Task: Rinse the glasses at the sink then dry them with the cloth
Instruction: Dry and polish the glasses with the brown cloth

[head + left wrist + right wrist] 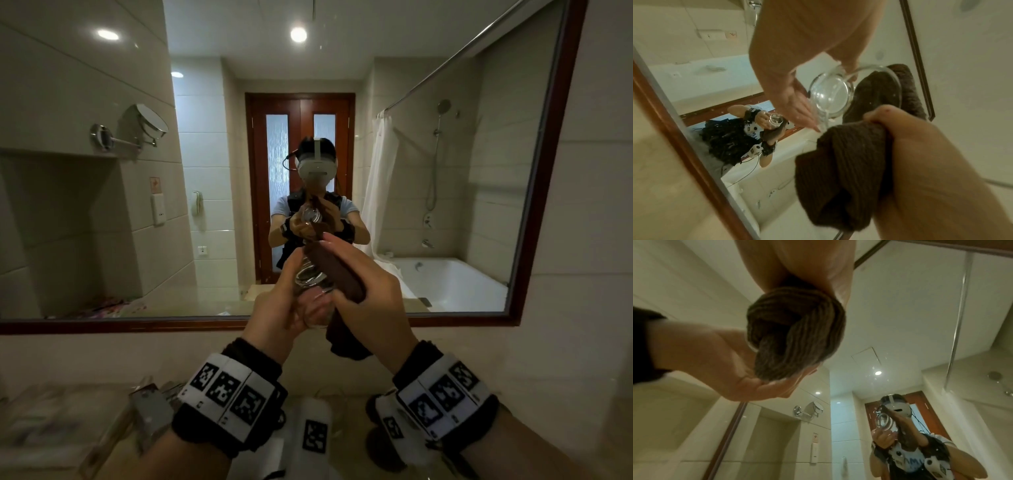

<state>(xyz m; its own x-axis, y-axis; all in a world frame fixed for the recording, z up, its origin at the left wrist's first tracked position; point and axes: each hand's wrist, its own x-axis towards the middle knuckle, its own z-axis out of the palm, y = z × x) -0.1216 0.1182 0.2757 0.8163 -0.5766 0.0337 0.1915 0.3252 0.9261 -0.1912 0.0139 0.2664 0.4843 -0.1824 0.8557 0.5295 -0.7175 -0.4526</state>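
I hold a clear glass (312, 291) up in front of the mirror, and my left hand (284, 301) grips its side with the fingers curled round it. My right hand (370, 301) grips a dark brown cloth (340, 274), whose upper end lies against the glass and whose tail hangs below my palm. In the left wrist view the thick base of the glass (830, 97) faces the camera, with the cloth (838, 178) bunched in my right hand (931, 162) and more of it showing through the rim. The right wrist view shows the cloth (795, 332) wadded beside my left hand (715, 361).
A large mirror with a dark wooden frame (548, 171) covers the wall ahead. Below my wrists, the counter holds blurred folded white towels (37, 421) at the left and a white tagged object (315, 435) in the middle. A round shaving mirror (147, 123) sticks out from the left wall.
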